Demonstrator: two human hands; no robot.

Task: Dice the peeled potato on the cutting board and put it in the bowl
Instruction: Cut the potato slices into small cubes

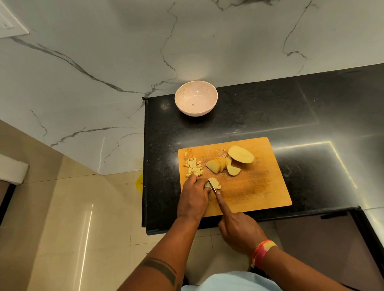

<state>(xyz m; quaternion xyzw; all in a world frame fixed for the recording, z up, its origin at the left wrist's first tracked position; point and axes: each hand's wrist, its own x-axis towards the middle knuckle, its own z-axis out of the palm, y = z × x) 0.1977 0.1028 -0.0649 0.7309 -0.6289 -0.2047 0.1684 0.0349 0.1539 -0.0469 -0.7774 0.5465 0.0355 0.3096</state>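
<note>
A wooden cutting board point(255, 186) lies on the black counter. On it are a potato half point(241, 154), a fan of potato slices point(218, 165) and a heap of small diced cubes point(194, 166) at the left. My left hand point(194, 199) holds down a stack of partly cut potato strips point(214, 183) with curled fingers. My right hand point(237, 229) grips a knife point(213, 188), index finger stretched along its spine, the blade down in those strips. A pale pink bowl point(196, 98) stands behind the board, near the wall.
The black counter point(318, 116) ends just left of the board, with beige floor tiles point(68, 218) below. A marble wall rises behind the bowl. A dark recessed hob or sink edge point(357, 214) lies at the right front.
</note>
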